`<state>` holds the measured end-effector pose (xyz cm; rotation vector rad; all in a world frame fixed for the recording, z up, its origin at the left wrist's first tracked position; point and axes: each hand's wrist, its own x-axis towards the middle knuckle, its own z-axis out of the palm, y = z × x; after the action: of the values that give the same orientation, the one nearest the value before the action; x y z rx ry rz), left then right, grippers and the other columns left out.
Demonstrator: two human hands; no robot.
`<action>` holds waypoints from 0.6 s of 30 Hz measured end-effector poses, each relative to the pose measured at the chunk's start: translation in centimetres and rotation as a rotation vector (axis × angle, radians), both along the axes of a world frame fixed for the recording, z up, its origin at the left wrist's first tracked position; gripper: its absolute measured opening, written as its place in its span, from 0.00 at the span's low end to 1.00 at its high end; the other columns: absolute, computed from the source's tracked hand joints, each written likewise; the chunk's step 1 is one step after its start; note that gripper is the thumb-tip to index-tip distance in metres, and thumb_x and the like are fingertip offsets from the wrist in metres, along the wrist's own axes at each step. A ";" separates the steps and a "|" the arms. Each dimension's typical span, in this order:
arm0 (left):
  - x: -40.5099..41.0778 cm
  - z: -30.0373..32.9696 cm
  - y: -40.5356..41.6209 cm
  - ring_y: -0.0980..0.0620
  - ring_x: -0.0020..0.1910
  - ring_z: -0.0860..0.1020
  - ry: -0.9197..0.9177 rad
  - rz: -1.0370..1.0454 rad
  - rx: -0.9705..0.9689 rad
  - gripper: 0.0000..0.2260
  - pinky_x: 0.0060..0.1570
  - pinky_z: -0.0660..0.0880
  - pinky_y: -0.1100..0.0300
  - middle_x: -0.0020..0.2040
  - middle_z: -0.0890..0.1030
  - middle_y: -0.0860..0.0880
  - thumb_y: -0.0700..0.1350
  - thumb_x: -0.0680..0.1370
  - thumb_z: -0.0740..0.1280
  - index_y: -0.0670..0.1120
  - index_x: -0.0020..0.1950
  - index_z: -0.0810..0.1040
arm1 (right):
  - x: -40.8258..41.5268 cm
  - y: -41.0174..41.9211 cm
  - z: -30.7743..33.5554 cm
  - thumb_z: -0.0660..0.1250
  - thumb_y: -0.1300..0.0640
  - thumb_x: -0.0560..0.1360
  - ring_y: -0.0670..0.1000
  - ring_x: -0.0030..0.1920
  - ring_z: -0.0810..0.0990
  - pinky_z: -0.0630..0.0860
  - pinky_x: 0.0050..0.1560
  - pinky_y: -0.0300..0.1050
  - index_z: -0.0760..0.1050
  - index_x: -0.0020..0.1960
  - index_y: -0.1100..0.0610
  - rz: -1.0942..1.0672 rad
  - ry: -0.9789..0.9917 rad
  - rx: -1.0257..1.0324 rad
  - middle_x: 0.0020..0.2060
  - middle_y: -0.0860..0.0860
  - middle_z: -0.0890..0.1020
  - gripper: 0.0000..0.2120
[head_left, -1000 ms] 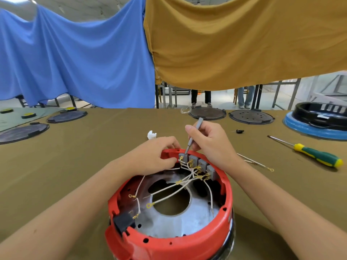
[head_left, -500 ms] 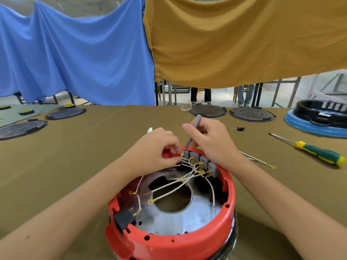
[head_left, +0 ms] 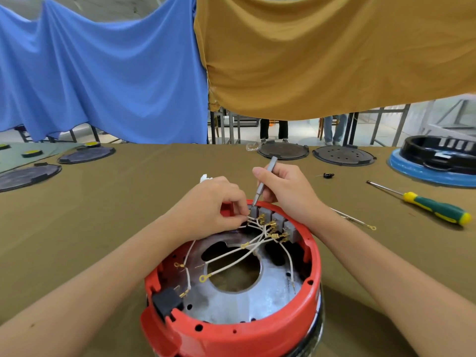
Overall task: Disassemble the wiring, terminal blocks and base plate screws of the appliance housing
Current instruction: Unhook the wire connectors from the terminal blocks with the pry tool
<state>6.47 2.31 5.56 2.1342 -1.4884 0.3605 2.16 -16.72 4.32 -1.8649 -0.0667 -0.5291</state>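
**Freeing wire at far-left terminal block**

Sitting mid-table, nearest cam: red housing [head_left: 231, 333]. Gripping grey driver [head_left: 262, 182] w/ right hand [head_left: 288, 191], fingers curled round shaft, tip down at leftmost terminal block [head_left: 253, 212] on housing's far rim. Pinching white wire [head_left: 247, 220] beside that block w/ left hand [head_left: 213, 204], thumb & fingertips pressed together. Advising: keeping tip square, pulling wire gently, probably. Lying inside housing: base plate [head_left: 273, 287], loose ring-lug leads. Resting right of housing: green screwdriver [head_left: 435, 207].
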 end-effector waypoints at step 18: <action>0.0 0.0 0.1 0.55 0.41 0.74 0.029 0.001 0.015 0.05 0.49 0.73 0.49 0.36 0.81 0.54 0.40 0.71 0.75 0.48 0.38 0.82 | 0.3 0.0 0.1 0.65 0.50 0.81 0.45 0.27 0.73 0.73 0.34 0.37 0.77 0.39 0.60 0.001 0.063 0.031 0.25 0.48 0.76 0.17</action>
<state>6.50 2.38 5.56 2.1429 -1.4777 0.3183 2.47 -16.71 4.46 -1.8501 -0.0176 -0.4675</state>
